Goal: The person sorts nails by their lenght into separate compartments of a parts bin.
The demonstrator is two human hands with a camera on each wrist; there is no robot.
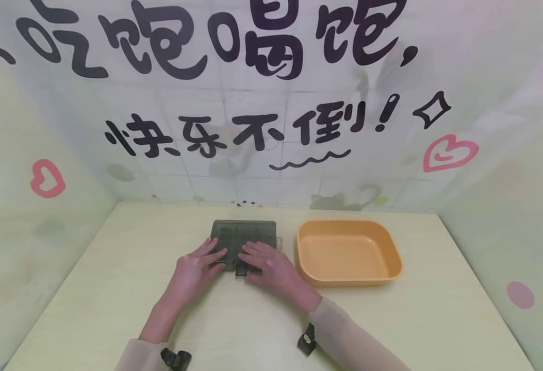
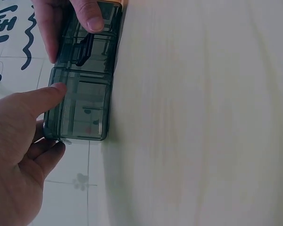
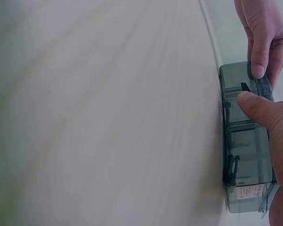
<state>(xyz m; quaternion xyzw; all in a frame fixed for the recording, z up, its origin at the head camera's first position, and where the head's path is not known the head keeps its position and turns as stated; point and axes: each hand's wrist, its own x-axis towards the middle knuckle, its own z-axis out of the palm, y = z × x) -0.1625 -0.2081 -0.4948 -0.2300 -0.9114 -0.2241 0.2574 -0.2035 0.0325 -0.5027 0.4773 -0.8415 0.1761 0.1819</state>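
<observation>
A dark translucent compartment box [image 1: 248, 229] lies on the table, its lid down. My left hand [image 1: 197, 265] holds its left end, with the thumb [image 2: 56, 89] on the front edge and other fingers bent round the side. My right hand [image 1: 271, 265] grips the front right part, fingers over the lid and thumb [image 3: 254, 106] against the front beside a black latch [image 1: 241, 269]. A second latch [image 3: 232, 169] shows farther along the front in the right wrist view. Dividers show through the plastic, and a white label [image 3: 250, 190] sits at one end.
An orange rectangular basin [image 1: 345, 255] stands on the table just right of the box. Around the pale wooden table [image 1: 252, 330] hang printed cloth walls [image 1: 252, 175] with black lettering. A dark band with a small device [image 1: 306, 340] is at each wrist.
</observation>
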